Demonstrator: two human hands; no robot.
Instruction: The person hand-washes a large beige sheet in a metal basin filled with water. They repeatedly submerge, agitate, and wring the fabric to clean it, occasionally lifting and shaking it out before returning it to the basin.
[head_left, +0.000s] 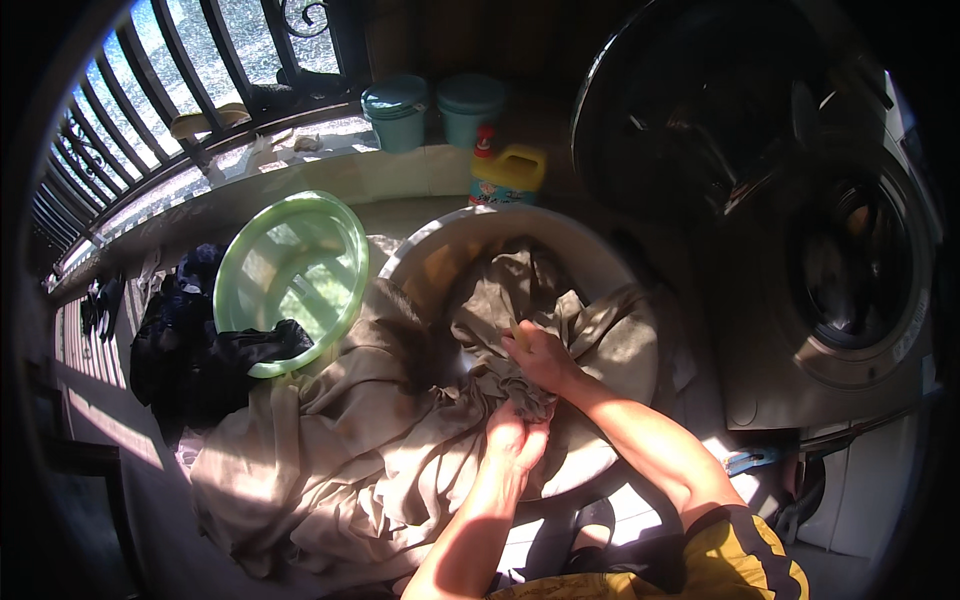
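A large beige-brown cloth (360, 450) spills over the left side of a big round white tub (450, 232), and part of it lies inside. My left hand (514, 435) grips a bunched fold of this cloth from below, near the tub's middle. Just above it, my right hand (540, 356) is closed around a small pale yellowish object (520, 334), perhaps a bar of soap or a brush handle, against the gathered cloth. Most of that object is hidden by the fingers.
A light green plastic basin (292, 277) leans left of the tub, beside dark clothes (180, 352). Behind stand a yellow detergent jug (510, 176) and two teal lidded buckets (395, 112) (471, 109). A front-loading washing machine (765, 382) is at right, a barred railing (169, 82) at upper left.
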